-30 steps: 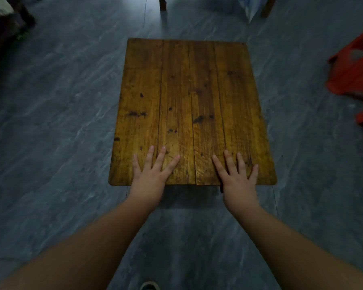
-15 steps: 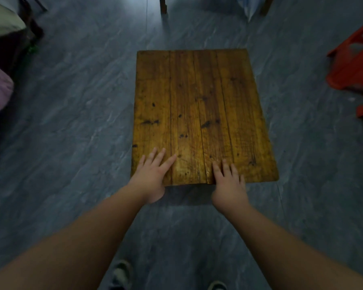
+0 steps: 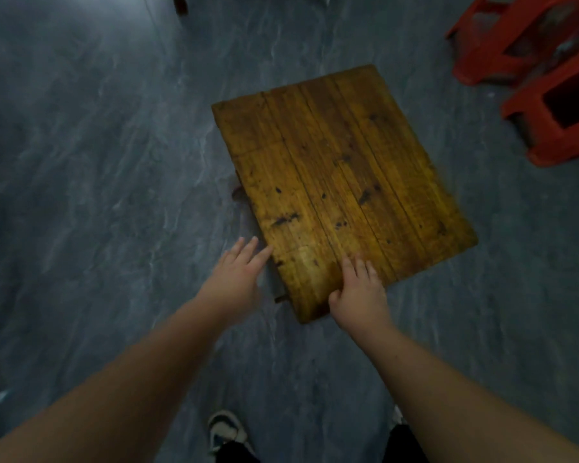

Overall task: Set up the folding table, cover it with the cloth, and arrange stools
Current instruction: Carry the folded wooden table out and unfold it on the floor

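The folding table [image 3: 341,182], a worn yellow-brown plank top, stands low on the grey floor and lies at an angle in the view. My right hand [image 3: 360,290] is at its near edge, fingers on top and thumb against the edge. Beside the table's near left corner is my left hand [image 3: 236,272], fingers apart, fingertips at the table's edge and holding nothing. Two red plastic stools [image 3: 515,38] [image 3: 562,111] stand at the upper right, apart from the table. No cloth is in view.
Grey marbled floor [image 3: 81,195] stretches wide to the left of the table. A dark furniture leg [image 3: 180,5] stands at the top edge. My shoes [image 3: 226,429] are at the bottom, just behind the table's near edge.
Both hands slid back from flat on the top toward the near edge. The left hand has come off the top to the corner. The view has swung, so table and stools appear turned.
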